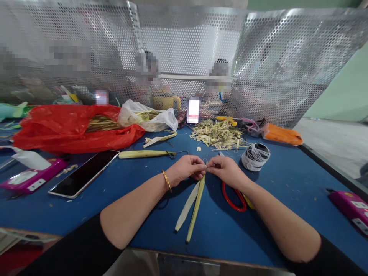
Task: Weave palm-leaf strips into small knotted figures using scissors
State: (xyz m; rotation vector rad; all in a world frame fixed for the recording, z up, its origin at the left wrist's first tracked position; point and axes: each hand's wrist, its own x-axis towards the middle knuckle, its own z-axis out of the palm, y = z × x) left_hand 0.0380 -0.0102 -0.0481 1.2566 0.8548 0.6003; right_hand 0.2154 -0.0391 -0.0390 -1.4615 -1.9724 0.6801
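My left hand [189, 167], with a gold bangle at its wrist, is closed in a pinch at the top end of a pair of pale green, husk-like leaf strips [196, 207]. The strips hang down toward the table's front edge, spread apart at the bottom. Fingertips of my right hand [225, 168] are pinched together right beside the left ones. A thin loop of white thread [205, 161] shows between the hands; what exactly the right fingers grip is too small to make out. Red-handled scissors [234, 199] lie partly under my right hand and forearm.
White thread spool [255, 157] stands right of my hands, behind it a pile of shredded strips [217, 134]. A folded leaf bundle [143, 154], a phone [84, 174], a red bag [69, 130] and a power strip [34, 174] lie left. A perforated screen [189, 42] closes the back.
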